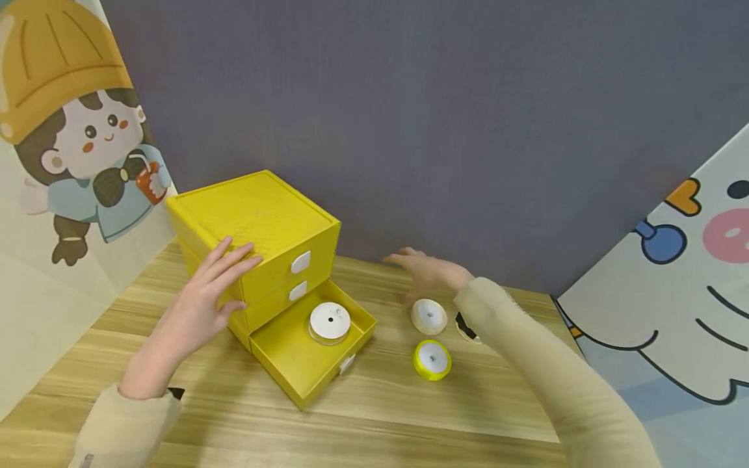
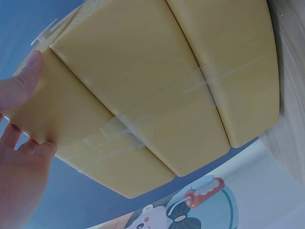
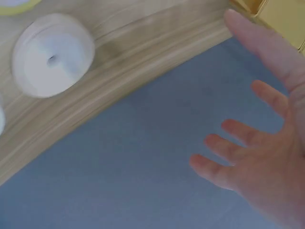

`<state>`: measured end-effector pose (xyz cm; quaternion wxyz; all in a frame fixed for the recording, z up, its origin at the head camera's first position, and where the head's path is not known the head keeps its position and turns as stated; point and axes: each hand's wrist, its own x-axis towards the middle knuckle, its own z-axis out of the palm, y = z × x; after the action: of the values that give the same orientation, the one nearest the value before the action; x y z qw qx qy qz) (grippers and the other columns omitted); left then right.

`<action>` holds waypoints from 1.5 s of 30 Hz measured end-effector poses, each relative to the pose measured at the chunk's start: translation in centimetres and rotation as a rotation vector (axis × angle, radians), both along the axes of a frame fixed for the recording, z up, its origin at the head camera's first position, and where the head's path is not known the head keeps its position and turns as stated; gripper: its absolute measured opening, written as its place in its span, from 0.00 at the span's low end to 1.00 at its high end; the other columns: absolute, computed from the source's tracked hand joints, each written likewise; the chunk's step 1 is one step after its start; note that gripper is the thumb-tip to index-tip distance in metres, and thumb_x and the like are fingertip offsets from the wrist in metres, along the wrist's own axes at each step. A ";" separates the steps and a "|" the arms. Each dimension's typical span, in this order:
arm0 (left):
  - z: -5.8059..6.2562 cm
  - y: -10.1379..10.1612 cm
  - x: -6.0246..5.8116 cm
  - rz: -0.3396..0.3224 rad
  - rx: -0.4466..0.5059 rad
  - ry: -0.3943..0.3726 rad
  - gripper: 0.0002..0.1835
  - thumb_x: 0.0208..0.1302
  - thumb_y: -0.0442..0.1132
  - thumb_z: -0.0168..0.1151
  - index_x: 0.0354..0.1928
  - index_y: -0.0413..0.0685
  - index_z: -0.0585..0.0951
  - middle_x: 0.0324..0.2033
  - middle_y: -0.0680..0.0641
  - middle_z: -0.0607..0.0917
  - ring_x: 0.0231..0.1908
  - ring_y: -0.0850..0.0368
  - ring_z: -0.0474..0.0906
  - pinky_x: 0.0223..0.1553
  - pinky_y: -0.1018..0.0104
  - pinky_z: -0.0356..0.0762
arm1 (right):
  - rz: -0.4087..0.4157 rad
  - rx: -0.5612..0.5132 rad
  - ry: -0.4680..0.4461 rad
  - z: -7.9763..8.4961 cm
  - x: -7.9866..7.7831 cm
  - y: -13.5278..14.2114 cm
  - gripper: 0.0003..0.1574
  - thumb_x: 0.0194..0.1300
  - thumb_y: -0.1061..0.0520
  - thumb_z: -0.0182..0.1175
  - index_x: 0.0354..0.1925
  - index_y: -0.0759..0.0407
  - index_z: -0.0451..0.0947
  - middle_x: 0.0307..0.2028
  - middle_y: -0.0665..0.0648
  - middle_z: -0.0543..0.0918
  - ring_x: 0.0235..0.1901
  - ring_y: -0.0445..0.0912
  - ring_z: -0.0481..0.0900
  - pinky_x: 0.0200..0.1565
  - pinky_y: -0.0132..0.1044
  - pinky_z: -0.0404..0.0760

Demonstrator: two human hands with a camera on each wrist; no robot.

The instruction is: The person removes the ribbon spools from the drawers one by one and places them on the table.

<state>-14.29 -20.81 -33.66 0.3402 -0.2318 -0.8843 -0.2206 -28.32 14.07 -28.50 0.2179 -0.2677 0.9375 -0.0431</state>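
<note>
A yellow drawer box stands on the table with its bottom drawer pulled out. In that drawer lies a white ribbon spool. My left hand touches the box's upper corner, fingers extended over the top edge; the left wrist view shows thumb and fingertips against it. My right hand is spread and holds nothing, near the back of the table. Just in front of it sits a cream ribbon spool, with a bright yellow ribbon spool nearer me.
Another spool, with black on it, is partly hidden by my right sleeve. A dark grey-blue panel rises behind the table. Cartoon-printed panels flank both sides. The two upper drawers, with white pulls, are closed.
</note>
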 end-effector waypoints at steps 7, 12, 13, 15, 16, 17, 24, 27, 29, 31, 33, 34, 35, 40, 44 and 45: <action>0.1 0.0 0.0 0.006 -0.002 0.007 0.47 0.32 0.18 0.75 0.62 0.45 0.74 0.64 0.41 0.73 0.73 0.47 0.55 0.55 0.50 0.73 | 0.064 0.014 -0.019 -0.6 1.0 -3.6 0.55 0.53 0.58 0.72 0.72 0.40 0.55 0.76 0.58 0.49 0.75 0.60 0.45 0.70 0.66 0.57; 0.1 0.1 0.0 0.004 -0.004 0.007 0.47 0.32 0.18 0.75 0.62 0.45 0.74 0.64 0.41 0.73 0.73 0.47 0.55 0.54 0.50 0.73 | 0.181 0.020 -0.023 -1.4 1.2 -6.0 0.58 0.50 0.57 0.74 0.73 0.49 0.54 0.74 0.62 0.53 0.74 0.59 0.50 0.72 0.63 0.56; 0.1 0.1 0.0 0.003 -0.004 0.006 0.47 0.32 0.18 0.75 0.62 0.45 0.74 0.64 0.41 0.73 0.73 0.47 0.55 0.55 0.50 0.73 | 0.203 0.021 -0.027 -1.6 1.3 -6.4 0.58 0.50 0.58 0.74 0.73 0.50 0.54 0.74 0.62 0.54 0.73 0.60 0.51 0.72 0.63 0.56; 0.1 0.1 0.0 0.003 -0.003 0.006 0.47 0.32 0.19 0.75 0.62 0.45 0.74 0.64 0.41 0.73 0.73 0.47 0.55 0.55 0.50 0.73 | 0.253 0.029 -0.028 -2.0 1.5 -7.2 0.59 0.49 0.57 0.74 0.73 0.51 0.54 0.73 0.64 0.54 0.73 0.59 0.53 0.73 0.61 0.57; 0.1 0.1 0.0 0.002 -0.002 0.007 0.47 0.32 0.19 0.75 0.62 0.45 0.74 0.64 0.41 0.73 0.73 0.47 0.55 0.55 0.50 0.73 | 0.270 0.029 -0.030 -2.2 1.6 -7.5 0.59 0.48 0.57 0.75 0.73 0.51 0.55 0.73 0.63 0.55 0.72 0.59 0.54 0.73 0.60 0.58; 0.1 0.1 0.0 0.001 -0.001 0.008 0.47 0.32 0.19 0.75 0.62 0.45 0.74 0.64 0.41 0.73 0.73 0.47 0.55 0.54 0.49 0.73 | 0.290 0.027 -0.029 -2.4 1.7 -7.8 0.58 0.47 0.57 0.75 0.72 0.51 0.57 0.73 0.63 0.56 0.72 0.58 0.54 0.72 0.59 0.58; 0.2 0.2 -0.1 0.003 -0.005 0.007 0.47 0.31 0.18 0.75 0.62 0.44 0.74 0.64 0.40 0.73 0.73 0.45 0.55 0.52 0.47 0.76 | 0.366 0.019 -0.053 -4.1 2.7 -9.6 0.52 0.49 0.57 0.74 0.69 0.49 0.61 0.72 0.62 0.58 0.72 0.59 0.55 0.71 0.63 0.58; 0.2 0.2 0.0 0.004 -0.008 0.008 0.47 0.31 0.18 0.75 0.62 0.44 0.74 0.64 0.40 0.73 0.73 0.45 0.55 0.51 0.47 0.76 | 0.336 0.047 -0.061 -5.0 3.0 -10.3 0.53 0.50 0.57 0.74 0.71 0.49 0.60 0.73 0.60 0.56 0.73 0.56 0.54 0.71 0.57 0.63; 0.2 0.2 0.0 0.006 -0.009 0.010 0.46 0.31 0.18 0.75 0.62 0.43 0.74 0.64 0.40 0.73 0.73 0.45 0.56 0.51 0.47 0.77 | 0.326 0.061 -0.058 -5.6 3.1 -10.8 0.54 0.50 0.57 0.74 0.71 0.47 0.59 0.73 0.58 0.57 0.72 0.54 0.57 0.68 0.52 0.69; 0.2 0.2 0.0 0.007 -0.009 0.012 0.46 0.31 0.18 0.75 0.62 0.43 0.74 0.64 0.40 0.73 0.72 0.45 0.56 0.51 0.48 0.76 | 0.324 0.069 -0.063 -6.0 3.3 -11.2 0.54 0.50 0.58 0.74 0.71 0.47 0.59 0.73 0.58 0.57 0.71 0.52 0.59 0.65 0.46 0.74; 0.1 0.2 0.0 0.008 -0.009 0.012 0.46 0.31 0.19 0.75 0.62 0.43 0.74 0.64 0.40 0.73 0.73 0.45 0.56 0.52 0.48 0.75 | 0.323 0.081 -0.065 -6.4 3.3 -11.6 0.54 0.50 0.59 0.74 0.71 0.46 0.60 0.73 0.57 0.57 0.70 0.50 0.60 0.63 0.42 0.76; 0.1 0.2 0.0 0.008 -0.009 0.011 0.46 0.31 0.19 0.75 0.62 0.44 0.74 0.64 0.40 0.73 0.73 0.46 0.56 0.52 0.48 0.75 | 0.325 0.090 -0.063 -6.6 3.4 -11.8 0.54 0.49 0.59 0.74 0.71 0.45 0.60 0.73 0.56 0.57 0.69 0.49 0.60 0.62 0.41 0.76; 0.1 0.2 0.0 0.008 -0.009 0.011 0.46 0.32 0.19 0.75 0.62 0.44 0.74 0.64 0.40 0.73 0.73 0.46 0.55 0.52 0.48 0.75 | 0.323 0.098 -0.063 -6.8 3.4 -12.0 0.54 0.49 0.59 0.74 0.70 0.44 0.60 0.73 0.56 0.56 0.70 0.49 0.59 0.61 0.40 0.77; 0.1 0.2 -0.1 0.006 -0.008 0.015 0.47 0.31 0.19 0.75 0.62 0.44 0.74 0.64 0.40 0.73 0.73 0.46 0.56 0.52 0.51 0.74 | 0.324 0.132 -0.028 -7.5 3.6 -12.5 0.54 0.46 0.60 0.76 0.69 0.41 0.62 0.72 0.56 0.58 0.70 0.49 0.58 0.61 0.43 0.78; 0.1 0.2 -0.1 0.006 -0.010 0.020 0.47 0.30 0.18 0.75 0.62 0.43 0.74 0.63 0.40 0.73 0.73 0.45 0.56 0.51 0.51 0.76 | 0.353 0.154 0.013 -8.2 3.5 -12.7 0.54 0.45 0.59 0.77 0.67 0.42 0.64 0.68 0.56 0.63 0.67 0.49 0.62 0.62 0.42 0.76; 0.0 0.2 -0.1 0.006 -0.011 0.021 0.47 0.30 0.18 0.75 0.61 0.43 0.74 0.63 0.39 0.73 0.72 0.45 0.56 0.51 0.51 0.76 | 0.354 0.160 0.018 -8.4 3.5 -12.7 0.54 0.45 0.59 0.77 0.67 0.42 0.64 0.67 0.55 0.64 0.66 0.48 0.62 0.62 0.41 0.76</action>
<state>-14.42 -20.59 -33.62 0.3488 -0.2332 -0.8825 -0.2124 -24.81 1.37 -36.86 0.2344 -0.4106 0.8781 0.0731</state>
